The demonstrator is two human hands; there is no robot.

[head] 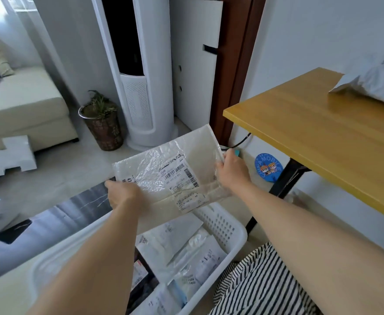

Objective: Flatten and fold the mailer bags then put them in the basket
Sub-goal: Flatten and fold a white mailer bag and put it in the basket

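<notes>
I hold a folded white mailer bag [175,164] with a barcode label in the air over the white plastic basket [222,223]. My left hand [124,193] grips its lower left corner and my right hand [232,170] grips its right edge. Several folded mailer bags [182,248] lie inside the basket below. A crumpled grey mailer bag [375,84] rests on the wooden table [322,133] at the upper right.
A white tower fan [145,87] and a potted plant [102,123] stand on the floor ahead. A cream sofa [22,105] is at the left, with white foam [6,155] before it. A striped garment [261,287] lies beside the basket.
</notes>
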